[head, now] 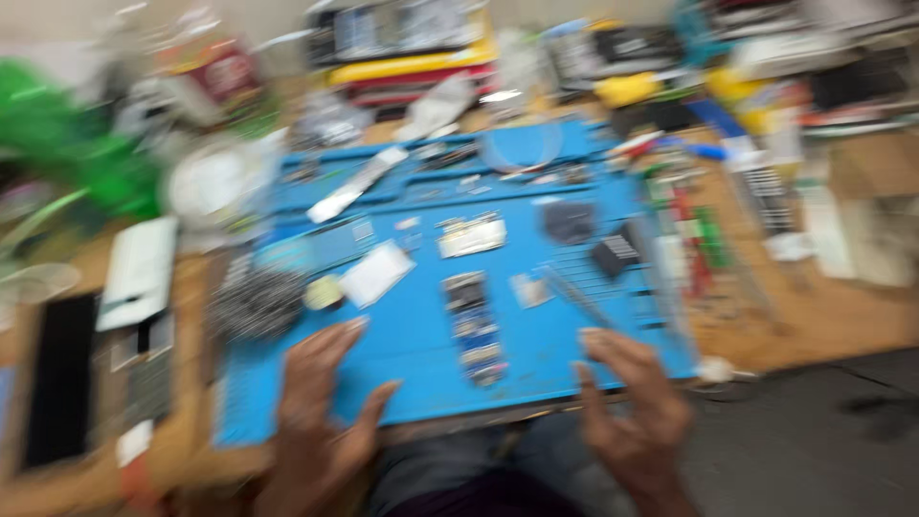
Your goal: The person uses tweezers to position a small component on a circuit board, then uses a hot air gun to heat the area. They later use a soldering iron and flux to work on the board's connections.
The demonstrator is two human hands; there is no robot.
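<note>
left hand (321,407): open, flat on blue mat (421,378) | right hand (627,407): open, empty | circuit strip (474,325): between, just beyond fingertips

Blurred wooden workbench (823,316) bearing a blue work mat (421,364) strewn with small parts, a dark narrow circuit board (474,325) at mid-mat, a white square piece (375,273) left of it, a round grey wire pad (257,302) at the mat's left edge.
</note>
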